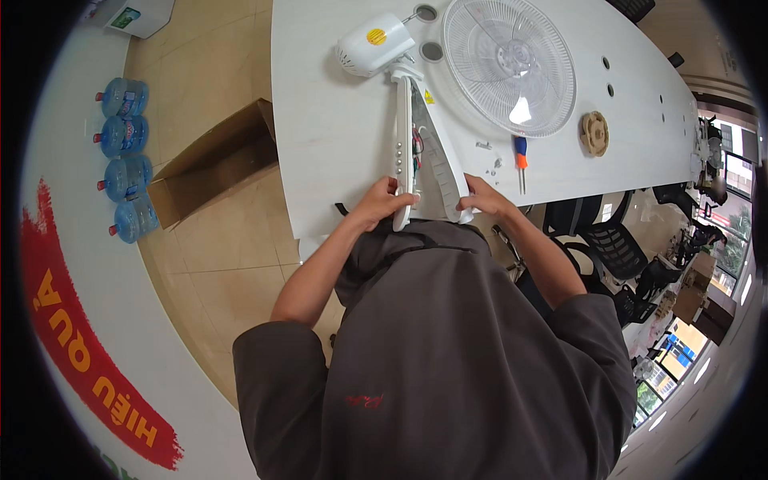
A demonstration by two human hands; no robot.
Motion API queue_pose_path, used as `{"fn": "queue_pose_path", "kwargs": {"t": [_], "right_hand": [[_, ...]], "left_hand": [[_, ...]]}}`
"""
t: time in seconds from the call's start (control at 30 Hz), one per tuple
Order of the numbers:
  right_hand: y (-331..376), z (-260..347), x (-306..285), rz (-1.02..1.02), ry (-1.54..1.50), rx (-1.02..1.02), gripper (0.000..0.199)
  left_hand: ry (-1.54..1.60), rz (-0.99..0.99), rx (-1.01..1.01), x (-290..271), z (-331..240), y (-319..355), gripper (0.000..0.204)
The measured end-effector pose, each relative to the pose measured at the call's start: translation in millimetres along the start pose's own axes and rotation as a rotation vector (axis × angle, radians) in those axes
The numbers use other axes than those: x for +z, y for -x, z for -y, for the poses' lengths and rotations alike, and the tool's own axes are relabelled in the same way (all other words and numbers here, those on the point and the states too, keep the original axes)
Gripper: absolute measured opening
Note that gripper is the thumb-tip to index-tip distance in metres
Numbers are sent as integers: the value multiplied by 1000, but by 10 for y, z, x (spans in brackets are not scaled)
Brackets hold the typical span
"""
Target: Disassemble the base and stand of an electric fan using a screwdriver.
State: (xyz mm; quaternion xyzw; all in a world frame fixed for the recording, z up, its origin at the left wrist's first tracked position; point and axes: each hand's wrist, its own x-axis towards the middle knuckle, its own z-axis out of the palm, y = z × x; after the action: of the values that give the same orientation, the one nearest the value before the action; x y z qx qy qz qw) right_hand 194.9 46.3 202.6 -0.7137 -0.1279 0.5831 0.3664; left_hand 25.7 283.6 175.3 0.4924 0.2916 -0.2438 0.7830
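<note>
A white fan body lies at the table's near edge, its two long shell halves spread in a V. My left hand (379,205) pinches the lower end of the button-side shell half (403,160), which carries a row of round buttons. The end of the other shell half (442,164), ribbed inside, is gripped by my right hand (486,199). Coloured wires (417,146) show in the gap between them. At the far end, the body meets the white motor head (370,46), which lies on its side with a yellow sticker.
Right of the body are a round fan grille (510,64), a blue-and-orange screwdriver (522,154), small loose screws (495,166) and a tan round part (594,133). An open cardboard box (216,164) and several water bottles (128,176) stand on the floor at left. Black chairs (612,248) stand at right.
</note>
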Motion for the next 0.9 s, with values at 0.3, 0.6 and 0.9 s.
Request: {"fn": "queue_pose_path", "kwargs": {"t": [0.3,0.6,0.9], "right_hand": [[-9,21,63,1,107,13,87],[-235,161,44,-5,140,57,97],[-634,540,121,-148,-190,-184,71]], "left_hand": [[-20,-25,12,59,45,-130,75],[217,-176,76,192,147,-375,52],[194,-242,38,101,51,-267,63]]}}
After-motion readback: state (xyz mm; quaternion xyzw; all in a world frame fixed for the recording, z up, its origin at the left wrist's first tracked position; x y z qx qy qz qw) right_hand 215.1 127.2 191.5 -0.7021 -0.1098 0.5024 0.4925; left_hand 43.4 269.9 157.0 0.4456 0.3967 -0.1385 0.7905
